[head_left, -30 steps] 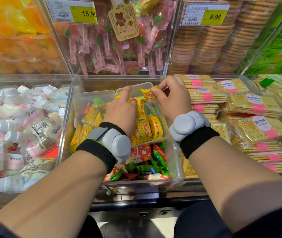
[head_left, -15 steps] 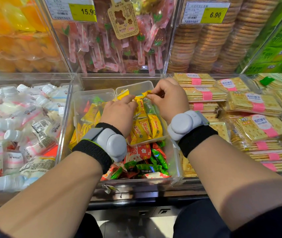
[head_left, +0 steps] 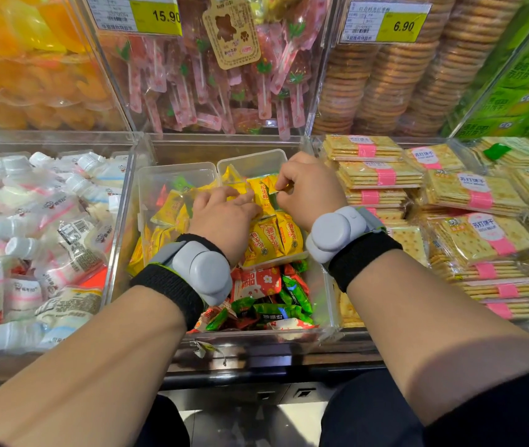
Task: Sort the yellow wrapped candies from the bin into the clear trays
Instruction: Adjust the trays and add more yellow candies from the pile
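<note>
Setting a yellow candy (head_left: pixel 264 193) into the right tray (head_left: pixel 251 155).
The right hand (head_left: pixel 309 188) has its grip pinched on the candy's wrapper edge, low over that tray at the far right of the bin (head_left: pixel 121 240). The left hand (head_left: pixel 222 217) lies on the packed candies (head_left: pixel 266 240); I cannot tell whether its grip holds one. The next move probably calls for letting go, then picking another yellow one from the mixed candies (head_left: pixel 269 298) at the bin's near edge.

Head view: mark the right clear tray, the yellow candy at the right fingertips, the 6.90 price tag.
right clear tray (head_left: pixel 256 165): head view, far wall.
yellow candy (head_left: pixel 262 196): head view, printed wrapper face.
6.90 price tag (head_left: pixel 401 25): head view, yellow price panel.
</note>
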Available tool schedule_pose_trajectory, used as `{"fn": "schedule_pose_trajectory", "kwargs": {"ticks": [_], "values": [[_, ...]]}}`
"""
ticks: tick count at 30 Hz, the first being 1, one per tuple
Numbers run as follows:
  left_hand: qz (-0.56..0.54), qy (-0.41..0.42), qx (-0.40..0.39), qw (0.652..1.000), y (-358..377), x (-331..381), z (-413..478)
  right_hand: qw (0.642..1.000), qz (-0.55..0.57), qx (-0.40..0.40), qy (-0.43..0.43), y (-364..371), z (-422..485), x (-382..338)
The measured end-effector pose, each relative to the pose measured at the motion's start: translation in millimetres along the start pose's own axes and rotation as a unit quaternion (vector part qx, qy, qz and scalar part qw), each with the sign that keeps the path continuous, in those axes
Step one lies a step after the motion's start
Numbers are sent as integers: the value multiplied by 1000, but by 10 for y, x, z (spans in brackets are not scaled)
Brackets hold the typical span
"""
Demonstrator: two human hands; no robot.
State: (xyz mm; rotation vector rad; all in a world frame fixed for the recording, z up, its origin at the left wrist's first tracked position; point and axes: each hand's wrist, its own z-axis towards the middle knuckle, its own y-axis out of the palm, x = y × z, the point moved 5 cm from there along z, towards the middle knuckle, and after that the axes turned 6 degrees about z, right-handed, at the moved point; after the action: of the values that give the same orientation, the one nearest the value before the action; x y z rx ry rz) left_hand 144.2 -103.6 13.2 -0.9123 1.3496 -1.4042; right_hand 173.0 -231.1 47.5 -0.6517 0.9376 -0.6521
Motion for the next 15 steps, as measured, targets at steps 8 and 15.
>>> {"fn": "schedule_pose_trajectory", "kwargs": {"ticks": [8, 15], "values": [[-128, -54, 86, 987, -99, -114, -224, 998, -54, -17, 11, 44, -12, -22], [-165, -78, 141, 973, -70, -332, -695, 999, -38, -7, 28, -24, -3, -63]]}}
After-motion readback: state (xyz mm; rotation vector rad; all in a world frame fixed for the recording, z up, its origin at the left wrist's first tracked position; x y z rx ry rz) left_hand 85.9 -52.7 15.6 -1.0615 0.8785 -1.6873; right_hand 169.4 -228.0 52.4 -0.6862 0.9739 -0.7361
